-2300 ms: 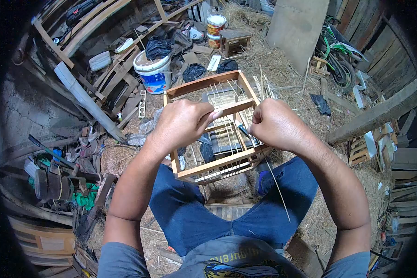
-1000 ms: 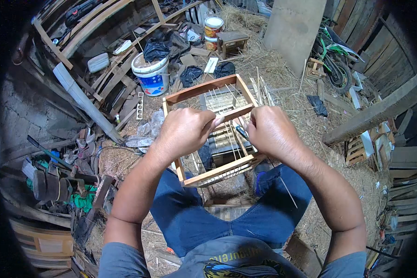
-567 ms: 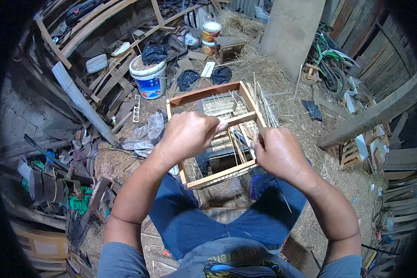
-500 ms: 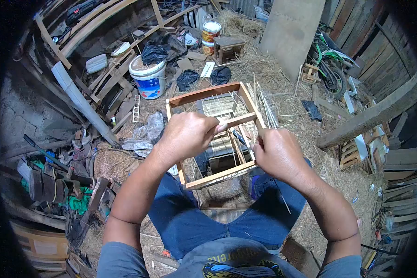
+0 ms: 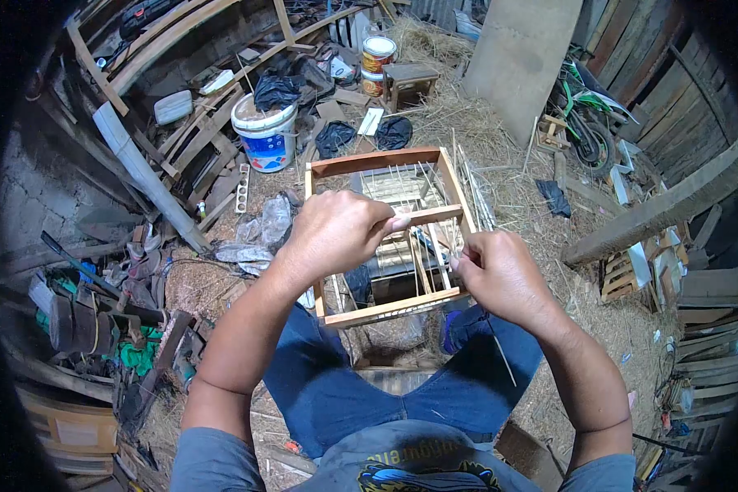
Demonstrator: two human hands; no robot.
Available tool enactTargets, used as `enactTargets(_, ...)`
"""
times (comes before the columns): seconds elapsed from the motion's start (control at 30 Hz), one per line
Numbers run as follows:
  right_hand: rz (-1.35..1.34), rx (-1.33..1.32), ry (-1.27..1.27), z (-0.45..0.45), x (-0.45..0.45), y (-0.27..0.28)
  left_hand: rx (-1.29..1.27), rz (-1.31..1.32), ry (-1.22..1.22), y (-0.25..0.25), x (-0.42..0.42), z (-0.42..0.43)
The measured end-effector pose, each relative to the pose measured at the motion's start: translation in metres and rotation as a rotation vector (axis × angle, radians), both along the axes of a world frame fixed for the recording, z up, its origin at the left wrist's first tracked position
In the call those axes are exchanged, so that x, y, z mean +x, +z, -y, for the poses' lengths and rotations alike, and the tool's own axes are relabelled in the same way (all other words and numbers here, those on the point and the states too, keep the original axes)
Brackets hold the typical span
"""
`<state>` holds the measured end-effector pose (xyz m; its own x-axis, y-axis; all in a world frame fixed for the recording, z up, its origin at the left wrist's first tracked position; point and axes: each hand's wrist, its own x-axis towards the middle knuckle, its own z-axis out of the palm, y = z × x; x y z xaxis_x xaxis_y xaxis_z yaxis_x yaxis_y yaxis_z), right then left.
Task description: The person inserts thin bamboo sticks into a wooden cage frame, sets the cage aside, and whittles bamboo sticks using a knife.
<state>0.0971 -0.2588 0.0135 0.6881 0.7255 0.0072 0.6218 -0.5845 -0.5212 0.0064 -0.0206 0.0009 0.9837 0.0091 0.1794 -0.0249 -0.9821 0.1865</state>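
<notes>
A rectangular wooden frame with a crossbar is held above my lap, and several thin sticks run across its opening. My left hand is closed around the crossbar, its thumb lying on top. At the frame's right side rail, my right hand is closed in a pinch. A thin stick comes out below that hand, in line with its fingertips, and slants down over my right thigh. The fingers hide its upper end.
A white bucket with a black plastic bag stands beyond the frame at left. Further back are a small wooden stool and stacked tubs. A wooden post slants at right, near a green motorcycle. Straw covers the floor.
The frame has shifted slightly right in view, with my left hand still on the crossbar. My right hand has moved a little lower relative to the frame's right rail.
</notes>
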Motion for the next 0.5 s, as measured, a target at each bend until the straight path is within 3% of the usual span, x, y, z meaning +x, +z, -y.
enactTargets(0.5,-0.131,0.072,0.0,0.007,-0.006,0.009,-0.015,0.02,0.008,-0.002,0.002,-0.005)
